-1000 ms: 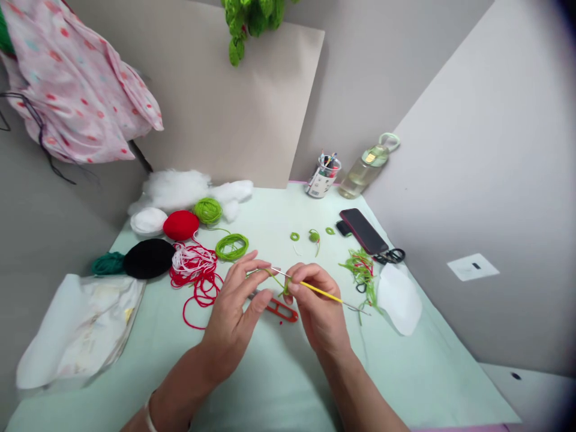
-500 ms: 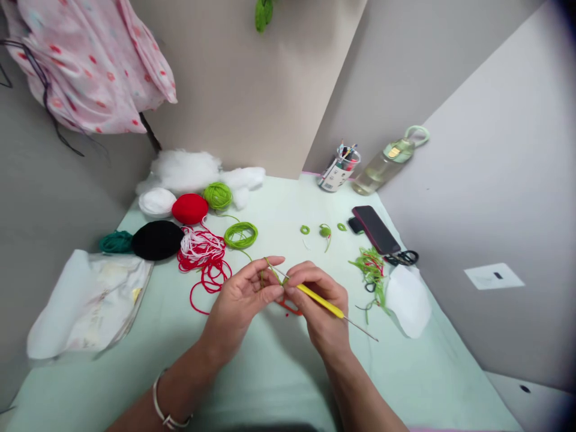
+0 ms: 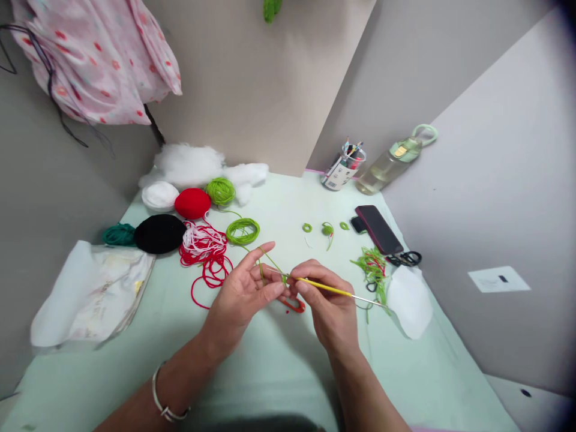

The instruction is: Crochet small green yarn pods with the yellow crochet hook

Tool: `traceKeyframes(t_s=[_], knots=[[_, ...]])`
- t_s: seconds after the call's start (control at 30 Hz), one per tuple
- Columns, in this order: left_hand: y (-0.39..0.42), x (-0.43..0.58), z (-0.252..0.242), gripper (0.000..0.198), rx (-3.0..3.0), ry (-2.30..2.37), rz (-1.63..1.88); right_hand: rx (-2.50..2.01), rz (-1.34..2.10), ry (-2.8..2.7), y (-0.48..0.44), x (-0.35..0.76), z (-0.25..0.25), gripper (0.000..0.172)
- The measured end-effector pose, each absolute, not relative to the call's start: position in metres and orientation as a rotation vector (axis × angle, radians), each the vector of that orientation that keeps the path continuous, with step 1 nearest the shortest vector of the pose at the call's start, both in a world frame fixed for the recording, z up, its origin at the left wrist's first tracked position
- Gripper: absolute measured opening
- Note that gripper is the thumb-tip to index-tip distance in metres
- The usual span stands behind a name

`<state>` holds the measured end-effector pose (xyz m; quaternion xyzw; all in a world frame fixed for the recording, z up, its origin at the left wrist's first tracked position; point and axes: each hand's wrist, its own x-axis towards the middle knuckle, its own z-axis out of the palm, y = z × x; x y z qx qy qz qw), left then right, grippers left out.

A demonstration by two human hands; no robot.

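Observation:
My right hand (image 3: 326,303) pinches a yellow-handled crochet hook (image 3: 330,289), its metal end pointing right. My left hand (image 3: 245,291) holds a light green yarn strand (image 3: 270,261) looped over its raised forefinger, thumb and fingers pinching the small piece of work at the hook's tip. The strand runs back to a loose green yarn coil (image 3: 243,230). Both hands hover over the pale green table cover (image 3: 270,366). Red thread snips (image 3: 293,304) lie just under the hands.
Yarn balls sit at left: black (image 3: 159,233), red (image 3: 192,203), green (image 3: 220,191), teal (image 3: 118,234), plus tangled red and white yarn (image 3: 204,252). A phone (image 3: 378,229), scissors (image 3: 405,258), yarn scraps (image 3: 372,270), pen cup (image 3: 344,168) and bottle (image 3: 391,165) are at right.
The left forefinger has lifted and straightened, tensioning the green strand. The hook's handle has levelled out toward the right. The view has shifted slightly.

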<state>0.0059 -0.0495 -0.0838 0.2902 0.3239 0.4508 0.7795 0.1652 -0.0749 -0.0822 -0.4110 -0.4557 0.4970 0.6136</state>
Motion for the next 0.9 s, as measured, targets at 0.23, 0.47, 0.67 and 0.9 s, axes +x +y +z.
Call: traceKeyframes(t_s=[0.23, 0.47, 0.67, 0.9], knots=[[-0.05, 0.006, -0.082, 0.101, 0.652, 0.663, 0.908, -0.933, 1.135, -1.069, -0.077, 0.162, -0.084, 0.008], [-0.05, 0.004, -0.088, 0.092, 0.691, 0.644, 0.923, -0.932, 1.102, -1.078, -0.079, 0.162, -0.085, 0.009], [-0.051, 0.002, -0.087, 0.067, 0.706, 0.635, 0.949, -1.001, 1.035, -1.053, -0.081, 0.162, -0.082, 0.009], [-0.056, 0.014, -0.086, 0.081, 0.608, 0.804, 1.061, -1.091, 0.604, -1.452, -0.09, 0.16, -0.091, 0.032]])
